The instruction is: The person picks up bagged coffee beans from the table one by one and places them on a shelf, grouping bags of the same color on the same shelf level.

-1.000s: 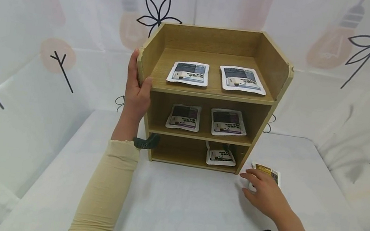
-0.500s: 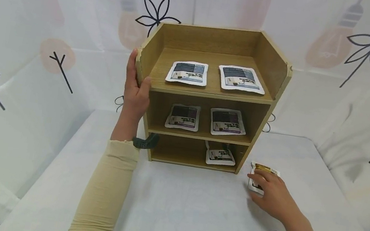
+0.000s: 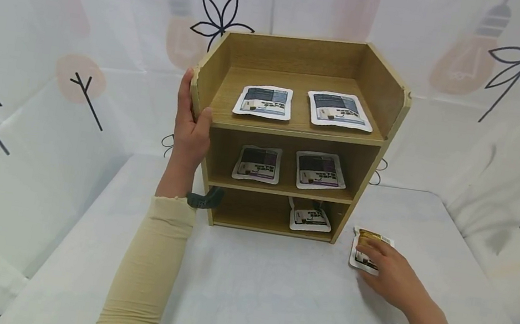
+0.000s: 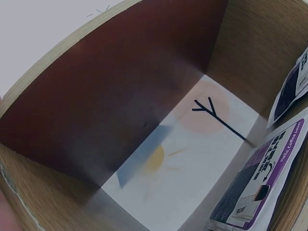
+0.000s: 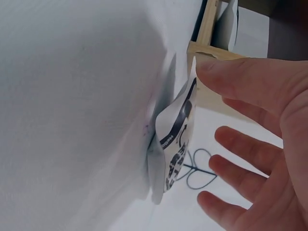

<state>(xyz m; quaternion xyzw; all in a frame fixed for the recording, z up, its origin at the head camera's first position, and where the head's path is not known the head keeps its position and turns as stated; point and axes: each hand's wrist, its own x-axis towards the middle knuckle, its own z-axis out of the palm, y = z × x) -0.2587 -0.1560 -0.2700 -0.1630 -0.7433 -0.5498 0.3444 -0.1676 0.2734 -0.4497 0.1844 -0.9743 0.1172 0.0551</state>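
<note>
A small wooden shelf unit [image 3: 300, 63] stands on the table, its left side panel gripped near the top by my left hand [image 3: 192, 138]. Right of the unit, a white coffee packet [image 3: 363, 261] with a brown-gold top lies on the table. My right hand [image 3: 393, 277] hovers over this packet and hides part of it. In the right wrist view the thumb [image 5: 240, 79] is at the edge of the coffee packet [image 5: 177, 137], while the other fingers are spread apart from it. Whether the thumb touches the packet I cannot tell.
Two blue-white packets [image 3: 264, 101] lie on the top board and two purple-dark packets [image 3: 320, 171] on the middle one. Another packet [image 3: 310, 220] leans at the right of the bottom compartment. Patterned white cloth [image 3: 112, 5] hangs behind and beside the white table [image 3: 261, 291].
My right hand has moved right and slightly down over the coffee packet, uncovering more of its left part. The left hand keeps its grip on the shelf unit.
</note>
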